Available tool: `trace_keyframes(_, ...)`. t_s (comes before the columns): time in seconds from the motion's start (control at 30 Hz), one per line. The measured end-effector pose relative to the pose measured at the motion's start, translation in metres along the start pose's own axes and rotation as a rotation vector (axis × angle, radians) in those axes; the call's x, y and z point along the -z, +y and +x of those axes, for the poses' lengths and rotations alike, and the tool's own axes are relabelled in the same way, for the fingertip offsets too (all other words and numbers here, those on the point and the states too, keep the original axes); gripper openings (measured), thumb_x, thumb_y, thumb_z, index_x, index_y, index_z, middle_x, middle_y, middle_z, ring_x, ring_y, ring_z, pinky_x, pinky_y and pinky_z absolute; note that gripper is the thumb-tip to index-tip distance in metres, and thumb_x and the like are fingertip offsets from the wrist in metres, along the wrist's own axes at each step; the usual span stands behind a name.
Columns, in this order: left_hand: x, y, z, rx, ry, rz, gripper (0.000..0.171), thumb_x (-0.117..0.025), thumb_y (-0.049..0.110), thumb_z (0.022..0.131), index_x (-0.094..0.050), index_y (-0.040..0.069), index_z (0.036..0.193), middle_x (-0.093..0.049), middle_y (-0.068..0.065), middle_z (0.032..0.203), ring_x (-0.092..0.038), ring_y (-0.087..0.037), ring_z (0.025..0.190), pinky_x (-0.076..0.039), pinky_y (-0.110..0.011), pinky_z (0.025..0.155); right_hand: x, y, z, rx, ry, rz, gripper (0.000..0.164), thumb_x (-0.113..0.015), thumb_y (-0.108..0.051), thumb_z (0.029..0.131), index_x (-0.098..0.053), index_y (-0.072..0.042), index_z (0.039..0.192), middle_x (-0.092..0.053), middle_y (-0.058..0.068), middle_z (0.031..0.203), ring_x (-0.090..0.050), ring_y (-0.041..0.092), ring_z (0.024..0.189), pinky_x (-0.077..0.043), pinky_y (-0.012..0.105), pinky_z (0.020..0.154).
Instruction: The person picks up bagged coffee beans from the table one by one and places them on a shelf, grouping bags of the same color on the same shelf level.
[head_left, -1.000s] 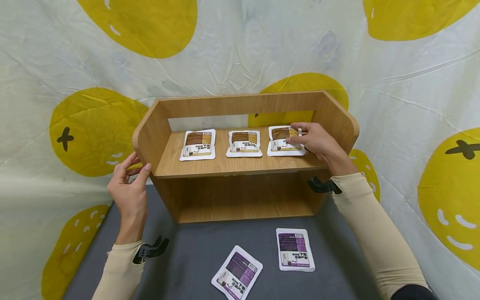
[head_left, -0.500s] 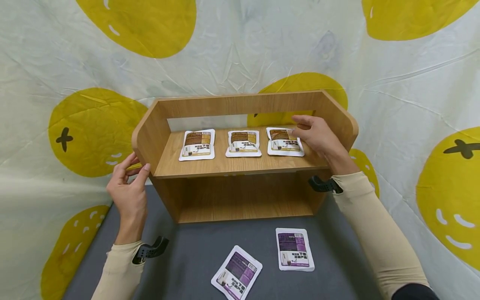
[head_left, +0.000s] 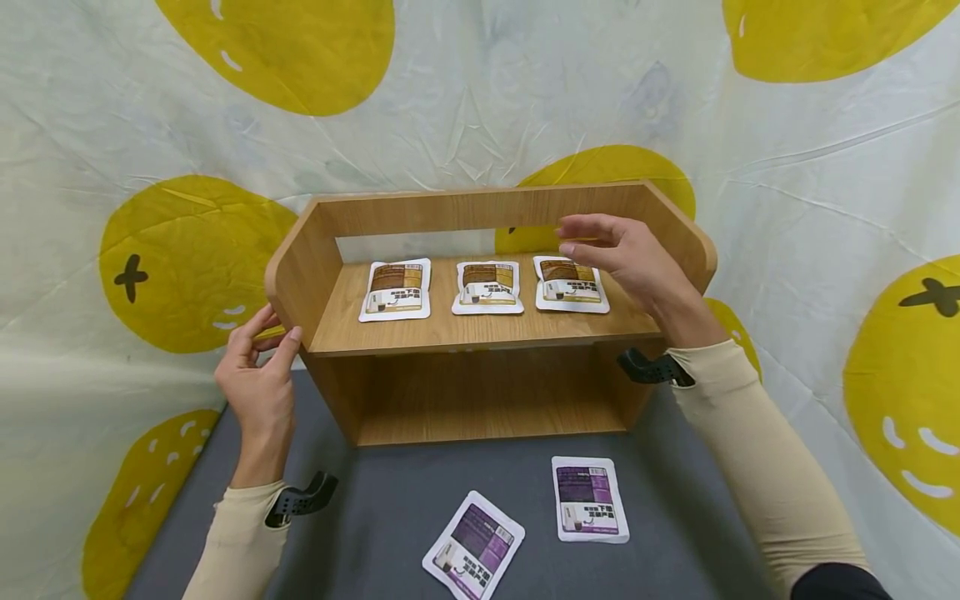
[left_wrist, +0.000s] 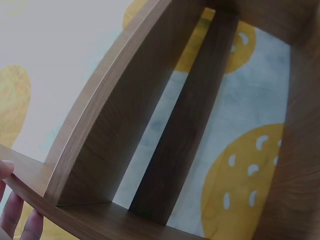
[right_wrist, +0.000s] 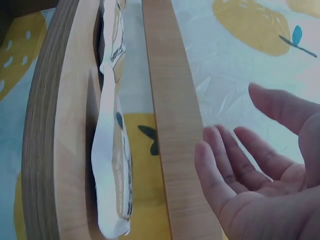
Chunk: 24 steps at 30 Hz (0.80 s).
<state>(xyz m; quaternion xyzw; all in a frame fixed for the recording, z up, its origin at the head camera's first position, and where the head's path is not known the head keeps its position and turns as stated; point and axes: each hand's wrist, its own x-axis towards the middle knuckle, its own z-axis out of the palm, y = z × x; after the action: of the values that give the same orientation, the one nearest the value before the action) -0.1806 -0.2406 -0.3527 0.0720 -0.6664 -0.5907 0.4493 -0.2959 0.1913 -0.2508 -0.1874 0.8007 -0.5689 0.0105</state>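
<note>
Three white pouches with brown-and-gold labels lie in a row on the upper board of a wooden shelf (head_left: 480, 336): a left pouch (head_left: 395, 290), a middle pouch (head_left: 487, 288) and a right pouch (head_left: 572, 287). My right hand (head_left: 626, 254) hovers just above the right pouch, fingers relaxed and apart, holding nothing. In the right wrist view that pouch (right_wrist: 107, 150) shows edge-on, apart from the fingers. At the shelf's left side panel, my left hand (head_left: 258, 367) grips the front edge, its thumb (left_wrist: 6, 169) on one face and fingers (left_wrist: 12, 212) on the other.
Two pouches with purple labels lie on the grey table (head_left: 390, 500) before the shelf, one tilted (head_left: 474, 546) and one nearly straight (head_left: 591, 500). A lower compartment (head_left: 487, 392) opens under the upper board. Behind hangs a pale curtain (head_left: 480, 100) with yellow fruit prints.
My right hand has let go of the right pouch and lifted up off it. The pouch stays on the upper board, slightly shifted. My left hand keeps its place on the side panel.
</note>
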Motion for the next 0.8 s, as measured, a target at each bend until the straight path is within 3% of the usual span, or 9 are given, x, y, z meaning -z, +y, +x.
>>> trace_keyframes(0.13,0.0,0.0,-0.001,-0.001,0.0,0.001,0.041,-0.081,0.008,0.087,-0.074,0.019,0.126,-0.067,-0.001,0.113,-0.061,-0.018,0.09,-0.054,-0.02,0.07,-0.004,-0.005,-0.003,0.03,-0.056,0.024,0.05,-0.072,-0.022,0.096,-0.058,-0.007,0.141,-0.066,0.011,0.132,-0.065,0.018,0.115,-0.052,0.02,0.095)
trace_keyframes(0.37,0.0,0.001,0.0,-0.009,-0.001,0.0,0.041,-0.081,0.008,0.087,-0.075,0.018,0.126,-0.067,-0.001,0.113,-0.061,-0.018,0.09,-0.054,-0.02,0.07,-0.014,-0.01,-0.005,0.05,-0.16,0.113,0.048,-0.072,-0.014,0.096,-0.058,-0.006,0.141,-0.064,0.019,0.134,-0.069,0.021,0.111,-0.055,0.033,0.098)
trace_keyframes(0.53,0.0,0.0,0.0,-0.001,0.006,0.018,0.041,-0.081,0.008,0.087,-0.074,0.02,0.126,-0.067,0.0,0.114,-0.061,-0.017,0.09,-0.053,-0.02,0.07,-0.022,-0.015,-0.01,0.083,-0.255,0.098,0.048,-0.072,-0.015,0.096,-0.058,-0.009,0.141,-0.063,0.017,0.136,-0.063,0.026,0.122,-0.054,0.035,0.099)
trace_keyframes(0.8,0.001,-0.001,0.0,0.001,0.006,0.021,0.042,-0.081,0.008,0.087,-0.074,0.02,0.126,-0.067,0.0,0.113,-0.061,-0.017,0.09,-0.052,-0.021,0.069,-0.045,-0.012,-0.019,0.168,-0.409,0.066,0.05,-0.074,-0.013,0.094,-0.059,-0.008,0.141,-0.063,0.017,0.135,-0.063,0.031,0.124,-0.054,0.034,0.099)
